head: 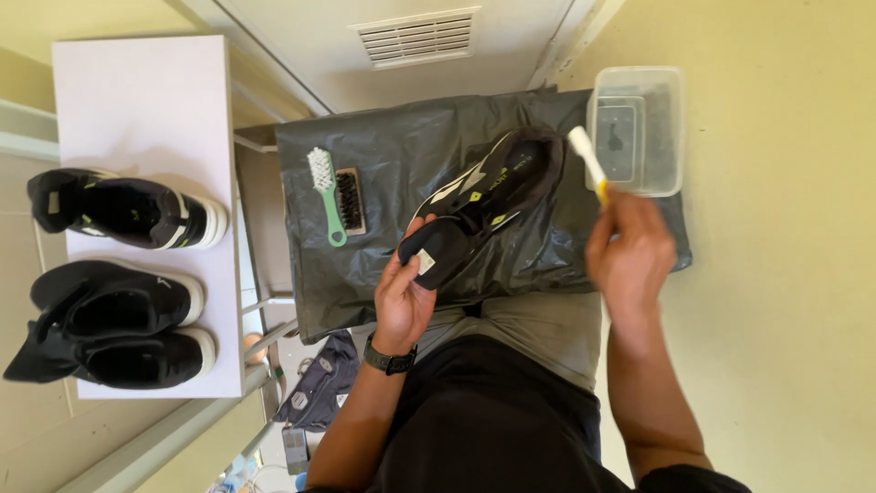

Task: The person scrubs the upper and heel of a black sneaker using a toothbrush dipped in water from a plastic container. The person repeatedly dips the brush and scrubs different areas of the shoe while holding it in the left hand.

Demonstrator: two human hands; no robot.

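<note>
— What's nearest, at centre frame?
— The left hand (401,297), closed around a black shoe's (484,205) tongue end.
— And at right?
— The right hand (630,251) grips a small brush (587,162), head up.
— Farther off?
— A black sheet (392,146) bearing two brushes (336,196); a clear tub (639,128) upper right; more shoes (119,274) at left.

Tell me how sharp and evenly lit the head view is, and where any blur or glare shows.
Head view: mostly sharp and brightly, evenly lit; the toothbrush in the right hand is smeared by motion blur. The shoe in the left hand stays crisp. Soft glare sheens the black plastic sheet and the white board looks slightly washed out. Wide-angle distortion bends the edges.
</note>
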